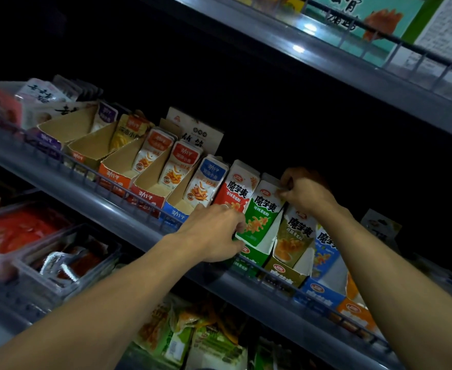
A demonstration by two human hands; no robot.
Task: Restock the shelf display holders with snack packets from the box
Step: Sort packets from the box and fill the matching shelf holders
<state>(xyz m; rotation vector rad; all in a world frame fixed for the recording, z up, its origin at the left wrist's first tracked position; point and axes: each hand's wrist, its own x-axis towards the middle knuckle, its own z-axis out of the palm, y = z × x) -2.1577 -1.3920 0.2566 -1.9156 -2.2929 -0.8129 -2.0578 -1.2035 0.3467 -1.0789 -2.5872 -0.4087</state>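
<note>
A row of cardboard display holders stands on the middle shelf (128, 225) behind a wire rail. The green holder (248, 259) carries green snack packets (263, 214) standing upright. My left hand (216, 233) grips the lower left edge of the front green packet, fingers curled round it. My right hand (303, 192) pinches the top right corner of the same stack of green packets. A red packet holder (234, 189) stands to the left, an olive one (291, 244) to the right. No supply box is in view.
Further left stand blue (206, 182), red (176, 166) and orange (150, 150) packet holders, partly filled. Blue (323, 252) and orange holders sit to the right. Clear tubs of red snacks (24, 231) fill the lower left shelf. Green bags (192, 340) lie below. An upper shelf (352, 73) overhangs.
</note>
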